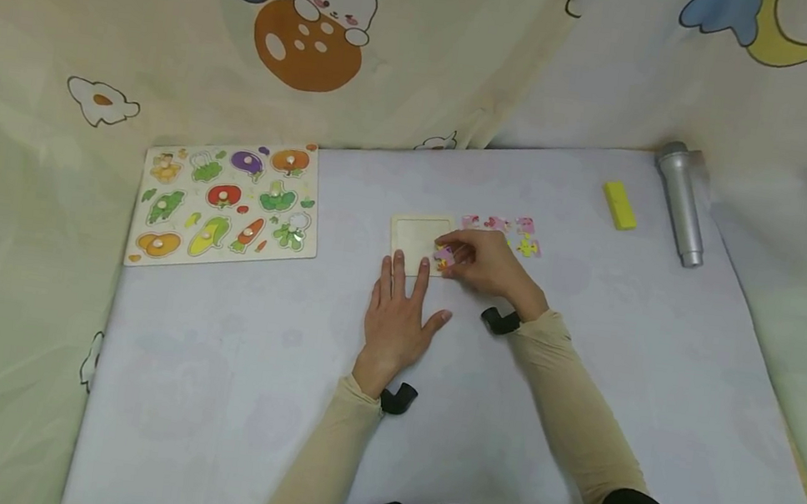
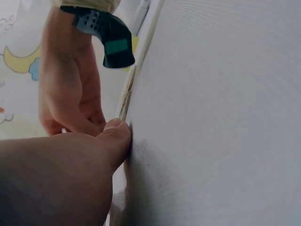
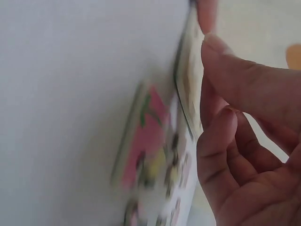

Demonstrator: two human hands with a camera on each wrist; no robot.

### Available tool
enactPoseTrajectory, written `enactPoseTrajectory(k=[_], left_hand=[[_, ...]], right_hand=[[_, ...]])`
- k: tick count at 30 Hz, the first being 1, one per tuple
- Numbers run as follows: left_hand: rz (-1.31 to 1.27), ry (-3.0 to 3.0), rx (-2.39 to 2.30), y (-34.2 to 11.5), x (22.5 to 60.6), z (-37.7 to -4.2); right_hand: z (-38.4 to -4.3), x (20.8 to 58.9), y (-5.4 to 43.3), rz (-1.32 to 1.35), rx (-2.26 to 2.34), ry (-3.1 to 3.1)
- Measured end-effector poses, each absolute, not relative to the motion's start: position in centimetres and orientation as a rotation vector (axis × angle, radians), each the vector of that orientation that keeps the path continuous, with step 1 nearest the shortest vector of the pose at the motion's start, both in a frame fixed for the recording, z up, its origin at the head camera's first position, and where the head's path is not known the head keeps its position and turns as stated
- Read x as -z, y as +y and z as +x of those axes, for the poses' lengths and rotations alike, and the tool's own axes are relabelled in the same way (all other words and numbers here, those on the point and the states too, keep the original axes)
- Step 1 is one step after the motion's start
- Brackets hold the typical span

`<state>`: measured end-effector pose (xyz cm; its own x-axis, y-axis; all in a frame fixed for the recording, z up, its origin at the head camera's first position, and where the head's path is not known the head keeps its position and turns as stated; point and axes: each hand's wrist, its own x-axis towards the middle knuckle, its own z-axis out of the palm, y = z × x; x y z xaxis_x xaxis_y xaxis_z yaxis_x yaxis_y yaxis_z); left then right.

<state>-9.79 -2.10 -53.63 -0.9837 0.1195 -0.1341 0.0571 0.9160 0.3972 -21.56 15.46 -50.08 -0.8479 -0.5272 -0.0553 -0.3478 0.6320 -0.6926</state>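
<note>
A small square wooden puzzle tray (image 1: pixel 408 240) with a raised rim lies mid-table. My left hand (image 1: pixel 397 325) lies flat, its fingers stretched to the tray's near edge and the thumb spread on the table. My right hand (image 1: pixel 488 264) curls over the tray's right side and holds a purple and orange puzzle piece (image 1: pixel 443 257) between thumb and fingers at the near right corner. From the right wrist view, the right hand (image 3: pixel 249 136) hides most of that piece. Several loose pink and yellow puzzle pieces (image 1: pixel 528 245) lie just beyond the right hand.
On the left lies a vegetable peg puzzle board (image 1: pixel 228 205). A yellow block (image 1: pixel 619 205) and a grey microphone-shaped cylinder (image 1: pixel 681 204) stand off to the back right. Patterned cloth (image 1: pixel 436 46) hangs along the table's back edge. A pink piece (image 3: pixel 143 136) shows close in the right wrist view.
</note>
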Motion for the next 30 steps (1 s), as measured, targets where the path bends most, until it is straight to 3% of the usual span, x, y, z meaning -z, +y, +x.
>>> enactPoseTrajectory(k=[6,17,30], left_hand=[[0.138,2.902,-0.586,-2.0,53.7,-9.9],[0.127,2.858,-0.581,-2.0,53.8,-9.9],[0.129,2.89,-0.549,-1.9,53.7,-9.8]], right_hand=[[-21.3,50.1,19.7,-0.682,1.132,2.659],[-19.7,50.3,29.4,-0.33,1.121,2.694],[-19.2,51.0,29.9,-0.376,1.047,2.725]])
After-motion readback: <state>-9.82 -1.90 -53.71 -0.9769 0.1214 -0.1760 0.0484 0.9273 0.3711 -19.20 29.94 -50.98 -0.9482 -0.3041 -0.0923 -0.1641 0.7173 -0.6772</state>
